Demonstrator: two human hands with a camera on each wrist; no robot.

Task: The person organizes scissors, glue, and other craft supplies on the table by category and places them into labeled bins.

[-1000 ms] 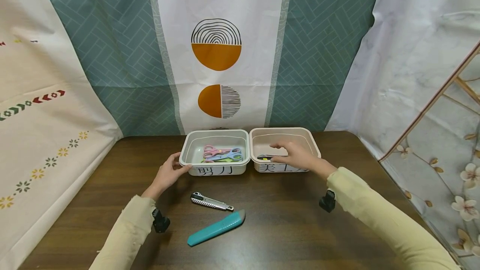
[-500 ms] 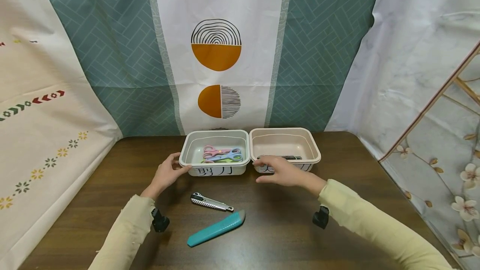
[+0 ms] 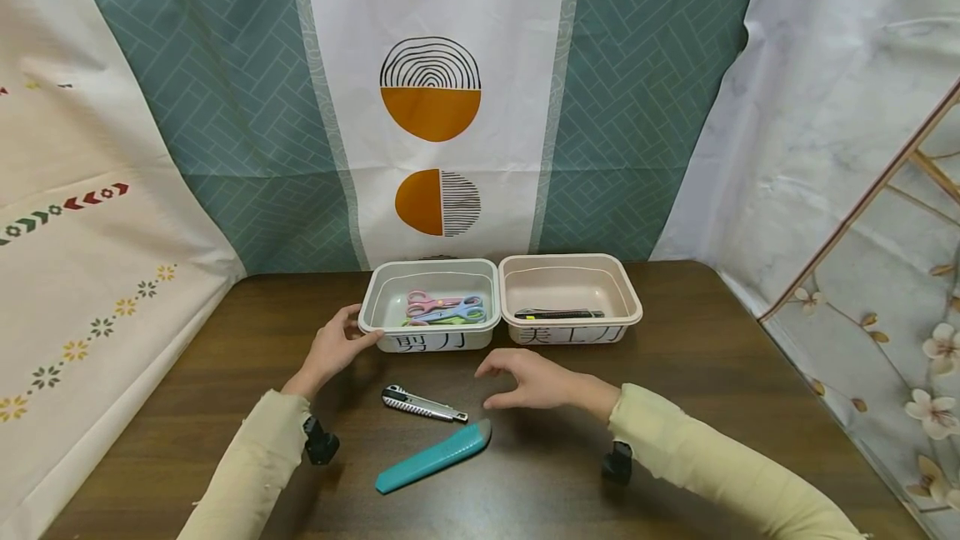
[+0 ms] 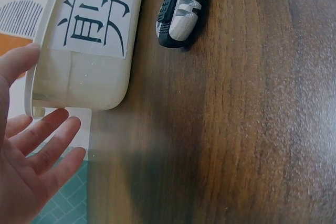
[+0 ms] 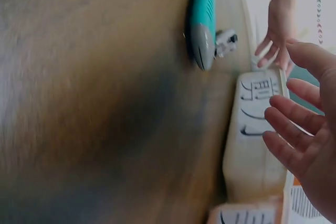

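My left hand (image 3: 333,352) rests at the left front corner of a pale grey-green bin (image 3: 384,294). Its thumb touches the rim, while the relaxed fingers lie against the side in the left wrist view. Several scissors (image 3: 450,309), with pink, blue and green parts, lie in that bin. Over the table, in front of the beige bin (image 3: 562,280), hovers my right hand (image 3: 536,379), fingers spread and holding nothing. Left of it lie a silver-and-black utility knife (image 3: 423,404) and a larger teal utility knife (image 3: 433,457) with a grey end.
Dark utility knives (image 3: 558,314) lie inside the beige bin. Both bins stand side by side at the back of the wooden table (image 3: 600,507) and carry paper labels with characters. A patterned curtain (image 3: 630,107) hangs behind them.
My right hand has come away from above the beige bin, toward me and leftward, down near the two utility knives on the table. My left hand has stayed at the bin corner.
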